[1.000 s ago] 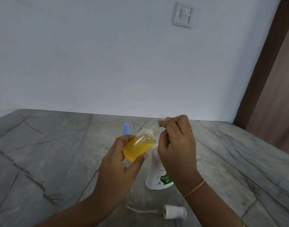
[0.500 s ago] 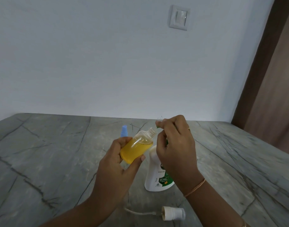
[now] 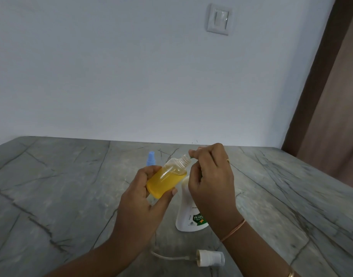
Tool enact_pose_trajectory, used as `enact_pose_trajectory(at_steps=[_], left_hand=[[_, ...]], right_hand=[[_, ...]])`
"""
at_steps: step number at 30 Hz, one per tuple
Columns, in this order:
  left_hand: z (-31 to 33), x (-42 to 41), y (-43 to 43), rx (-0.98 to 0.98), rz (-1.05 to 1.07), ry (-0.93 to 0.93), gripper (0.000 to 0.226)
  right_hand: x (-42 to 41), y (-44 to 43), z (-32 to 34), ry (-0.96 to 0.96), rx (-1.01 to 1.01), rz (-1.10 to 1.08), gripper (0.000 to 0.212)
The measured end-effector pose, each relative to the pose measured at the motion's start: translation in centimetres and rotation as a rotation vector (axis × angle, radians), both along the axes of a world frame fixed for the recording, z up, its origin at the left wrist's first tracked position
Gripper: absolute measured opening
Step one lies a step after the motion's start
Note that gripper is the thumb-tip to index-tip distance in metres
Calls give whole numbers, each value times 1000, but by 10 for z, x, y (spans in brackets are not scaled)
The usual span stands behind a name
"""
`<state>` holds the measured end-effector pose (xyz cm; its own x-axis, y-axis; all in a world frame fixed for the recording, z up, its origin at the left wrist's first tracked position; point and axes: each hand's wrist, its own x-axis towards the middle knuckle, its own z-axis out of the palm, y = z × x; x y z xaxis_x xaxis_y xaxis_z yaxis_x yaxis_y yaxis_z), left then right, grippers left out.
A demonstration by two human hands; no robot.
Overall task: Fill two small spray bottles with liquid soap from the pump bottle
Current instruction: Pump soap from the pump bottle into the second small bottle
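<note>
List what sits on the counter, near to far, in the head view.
Nearest: sprayer top with its tube → pump bottle → blue spray cap. The yellow-filled bottle is held up in the left hand, so it is left out.

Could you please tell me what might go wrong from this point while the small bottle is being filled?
The small bottle is tilted, open-necked and mostly full in the left hand's grip, so more soap could overflow onto the table.
The right hand curled over the pump bottle's head hides the spout, so soap may miss the narrow neck.
The spray cap lies near the right forearm and could be knocked.
</note>
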<state>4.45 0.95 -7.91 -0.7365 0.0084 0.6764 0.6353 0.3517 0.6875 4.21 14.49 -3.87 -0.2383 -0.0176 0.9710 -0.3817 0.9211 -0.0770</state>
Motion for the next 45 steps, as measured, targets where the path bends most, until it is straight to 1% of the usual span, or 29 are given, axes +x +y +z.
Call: enact_pose_trajectory(at_steps=[10, 15, 19, 25, 29, 32, 39, 42, 45], left_hand=[[-1, -3, -2, 19, -23, 19, 37], [-2, -4, -2, 25, -36, 2, 37], [-2, -4, -2, 16, -22, -5, 38], [-2, -3, -2, 38, -34, -3, 36], [-2, -3, 0, 22, -17, -2, 36], [-2, -3, -1, 26, -21, 3, 35], [-2, -3, -2, 33, -29, -12, 36], [-2, -3, -1, 14, -18, -14, 38], [-3, -3, -2, 3, -13, -4, 38]], right_hand=[[0, 4, 7, -35, 28, -23, 27], [0, 0, 3, 0, -7, -1, 27], [2, -1, -1, 11, 3, 2, 27], [3, -2, 4, -63, -20, 30, 29], [2, 1, 10, -98, 26, 3, 21], [4, 2, 12, -113, -15, -14, 23], [1, 3, 2, -45, -15, -21, 11], [0, 3, -2, -30, -8, -6, 19], [1, 3, -2, -42, -13, 8, 21]])
